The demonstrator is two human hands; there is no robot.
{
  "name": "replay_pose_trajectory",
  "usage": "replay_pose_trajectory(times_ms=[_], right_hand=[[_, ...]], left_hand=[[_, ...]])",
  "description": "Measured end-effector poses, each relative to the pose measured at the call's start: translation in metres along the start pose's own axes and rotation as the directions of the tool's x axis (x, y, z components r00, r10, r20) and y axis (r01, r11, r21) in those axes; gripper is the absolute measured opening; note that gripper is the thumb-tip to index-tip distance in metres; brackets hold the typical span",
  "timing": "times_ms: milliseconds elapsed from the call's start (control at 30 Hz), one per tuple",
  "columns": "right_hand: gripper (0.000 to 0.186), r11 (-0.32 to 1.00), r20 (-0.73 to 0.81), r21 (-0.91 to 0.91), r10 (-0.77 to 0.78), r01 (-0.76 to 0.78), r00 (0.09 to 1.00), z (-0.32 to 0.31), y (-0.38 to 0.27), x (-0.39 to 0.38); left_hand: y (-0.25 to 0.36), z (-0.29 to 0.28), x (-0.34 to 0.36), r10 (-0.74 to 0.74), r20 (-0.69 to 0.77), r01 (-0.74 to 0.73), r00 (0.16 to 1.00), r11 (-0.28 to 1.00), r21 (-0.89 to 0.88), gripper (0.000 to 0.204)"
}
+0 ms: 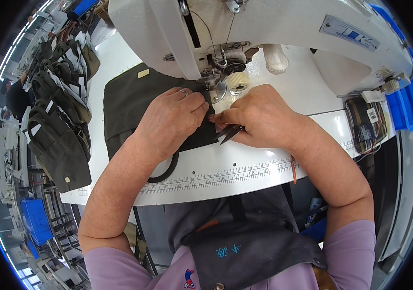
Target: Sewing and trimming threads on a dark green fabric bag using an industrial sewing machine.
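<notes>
A dark olive fabric piece [134, 101] lies flat on the white sewing table, with a small pale yellow tag [143, 73] near its far edge. A dark strap loop [167, 169] sticks out from its near side. My left hand [170, 118] rests on the fabric, fingers bent and pressed together on it just in front of the sewing machine needle area [209, 82]. Closed around dark thread snips [231, 132], my right hand [264, 118] points the blades toward the near left. Its thumb and forefinger meet at the fabric's right edge; their tips are partly hidden.
The white sewing machine [284, 19] spans the far side. A printed ruler strip [216, 179] runs along the table's near edge. Stacked dark olive fabric pieces with straps [61, 140] stand at left. A dark pouch-like bundle [367, 123] and blue bin [404, 108] sit at right.
</notes>
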State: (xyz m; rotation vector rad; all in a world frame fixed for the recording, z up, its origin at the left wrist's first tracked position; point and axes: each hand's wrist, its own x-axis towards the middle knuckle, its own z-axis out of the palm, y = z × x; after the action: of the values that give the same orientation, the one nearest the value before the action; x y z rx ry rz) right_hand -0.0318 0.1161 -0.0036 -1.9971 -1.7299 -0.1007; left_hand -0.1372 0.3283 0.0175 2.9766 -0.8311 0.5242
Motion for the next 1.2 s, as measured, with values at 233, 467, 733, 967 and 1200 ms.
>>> replay_pose_trajectory(times_ms=[233, 467, 733, 967, 1200], right_hand=[[0.019, 1.000, 0.030, -0.022, 0.014, -0.013, 0.999, -0.004, -0.002, 0.001], [0.022, 0.999, 0.057, -0.015, 0.044, -0.043, 0.997, -0.006, -0.001, 0.001], [0.022, 0.998, 0.051, -0.041, 0.050, -0.048, 0.997, -0.007, 0.001, 0.001], [0.022, 0.995, 0.103, 0.003, 0.099, -0.100, 0.990, -0.011, 0.001, 0.000], [0.024, 0.993, -0.019, -0.051, 0.105, -0.106, 0.994, 0.000, -0.001, -0.001]], left_hand=[[0.001, -0.001, 0.003, -0.125, 0.047, 0.129, 0.991, 0.985, -0.111, 0.024], [0.005, 0.002, 0.009, -0.157, 0.026, 0.157, 0.987, 0.988, -0.010, 0.017], [-0.005, -0.001, 0.010, 0.034, -0.029, -0.034, 0.999, 0.999, -0.022, 0.017], [0.025, -0.010, -0.008, -0.193, 0.070, 0.202, 0.979, 0.966, -0.163, 0.031], [0.036, 0.001, -0.022, -0.384, 0.077, 0.390, 0.920, 0.876, -0.284, 0.050]])
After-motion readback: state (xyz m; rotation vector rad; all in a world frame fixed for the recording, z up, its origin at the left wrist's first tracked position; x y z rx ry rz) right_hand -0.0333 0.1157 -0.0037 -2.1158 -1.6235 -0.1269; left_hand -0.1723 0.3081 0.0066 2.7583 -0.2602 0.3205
